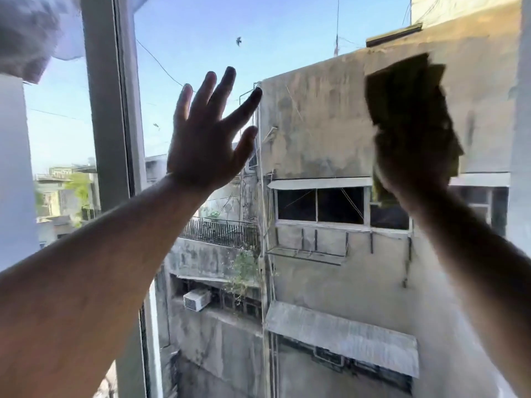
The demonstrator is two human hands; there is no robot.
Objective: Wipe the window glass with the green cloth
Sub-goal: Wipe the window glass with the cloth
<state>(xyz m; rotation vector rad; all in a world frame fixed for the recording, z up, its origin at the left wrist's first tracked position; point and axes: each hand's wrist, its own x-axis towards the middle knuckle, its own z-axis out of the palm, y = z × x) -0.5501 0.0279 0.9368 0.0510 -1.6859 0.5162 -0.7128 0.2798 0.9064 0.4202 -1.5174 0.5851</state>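
Observation:
The window glass (pixel 316 277) fills most of the view, with buildings and sky behind it. My right hand (pixel 416 156) is raised at the upper right and presses the folded green cloth (pixel 399 90) flat against the pane; both are blurred and dark against the light. My left hand (pixel 207 139) is up near the middle of the pane, palm towards the glass, fingers spread, holding nothing.
A grey vertical window frame (pixel 112 124) stands left of my left hand, with another pane beyond it. A pale curtain or fabric (pixel 31 35) hangs at the top left. A white wall edge (pixel 521 139) borders the right side.

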